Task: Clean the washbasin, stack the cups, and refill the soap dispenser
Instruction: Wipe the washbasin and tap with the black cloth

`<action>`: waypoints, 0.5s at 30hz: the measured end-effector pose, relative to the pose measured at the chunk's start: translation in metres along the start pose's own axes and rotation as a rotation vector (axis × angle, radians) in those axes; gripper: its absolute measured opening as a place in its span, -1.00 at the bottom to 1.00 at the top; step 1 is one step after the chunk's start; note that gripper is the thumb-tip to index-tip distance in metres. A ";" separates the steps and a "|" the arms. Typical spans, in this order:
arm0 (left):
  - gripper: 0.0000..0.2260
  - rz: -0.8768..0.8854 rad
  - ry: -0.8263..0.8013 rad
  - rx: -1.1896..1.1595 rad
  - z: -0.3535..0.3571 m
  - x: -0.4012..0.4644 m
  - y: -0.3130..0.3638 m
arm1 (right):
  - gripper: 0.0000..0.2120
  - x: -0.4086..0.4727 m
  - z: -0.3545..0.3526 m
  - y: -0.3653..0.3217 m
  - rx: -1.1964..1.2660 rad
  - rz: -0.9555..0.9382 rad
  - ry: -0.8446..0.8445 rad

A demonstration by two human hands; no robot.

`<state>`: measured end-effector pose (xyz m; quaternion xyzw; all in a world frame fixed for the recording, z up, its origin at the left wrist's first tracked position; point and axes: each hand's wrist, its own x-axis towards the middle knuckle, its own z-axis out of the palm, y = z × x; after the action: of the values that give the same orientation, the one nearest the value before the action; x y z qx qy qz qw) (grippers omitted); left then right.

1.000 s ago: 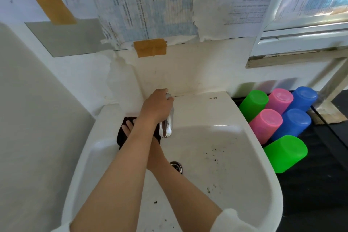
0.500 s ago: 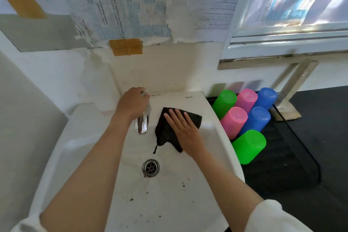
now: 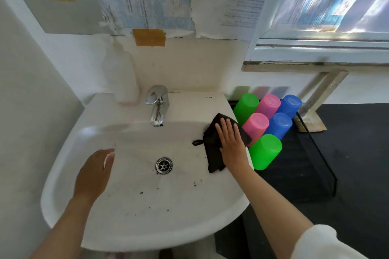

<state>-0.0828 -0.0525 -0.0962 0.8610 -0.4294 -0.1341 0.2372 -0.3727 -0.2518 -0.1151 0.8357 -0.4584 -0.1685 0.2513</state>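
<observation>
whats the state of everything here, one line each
washbasin: dry, dark specks in the bowl
tap: no water running
cloth: pressed flat on the right rim
right hand: open, on the cloth
left hand: open, holds nothing
cups: six, upside down, unstacked
drain: unplugged

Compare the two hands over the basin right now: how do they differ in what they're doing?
The right hand lies flat on the black cloth, pressing it against the right wall of the washbasin; the left hand touches no cloth and holds nothing. The right hand sits by the basin's right rim next to the cups; the left hand is over the left slope. Both have relaxed, uncurled fingers, and neither is on the tap.
</observation>
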 end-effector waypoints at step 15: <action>-0.60 0.143 -0.218 0.272 0.008 -0.062 -0.008 | -0.42 -0.070 -0.022 -0.048 0.363 -0.461 -0.775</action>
<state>-0.1184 -0.0009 -0.1054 0.8327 -0.5269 -0.1503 0.0797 -0.3652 -0.1645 -0.1215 0.8216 -0.3430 -0.4359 -0.1318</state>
